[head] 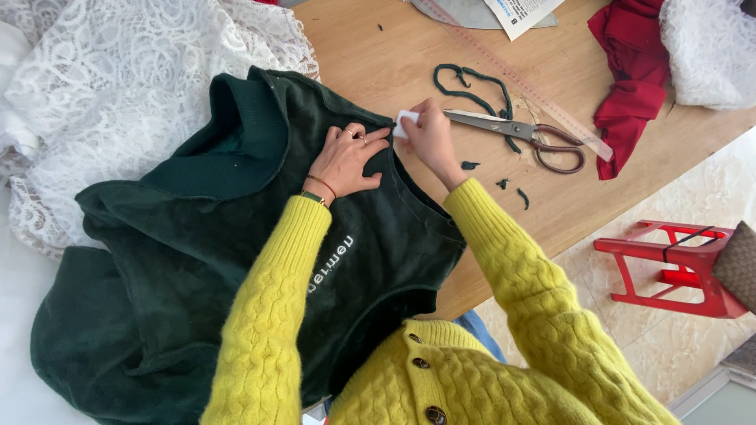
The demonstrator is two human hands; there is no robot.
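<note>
A: Chalk (405,123) — small white piece, pinched in right hand (431,142), tip at the cut edge of the dark green velvet garment (236,236) on the wooden table (378,55).

B: Left hand (346,161)?

A: Flat, fingers spread, grasping nothing, pressing the velvet taut beside the chalk. Light strokes advised — pile drags. Scissors (512,130) lie just beyond; green trimmings (472,86) nearby.

Wooden table (551,212), pale tiled floor (630,346), seemingly a red plastic stool (669,267).
</note>
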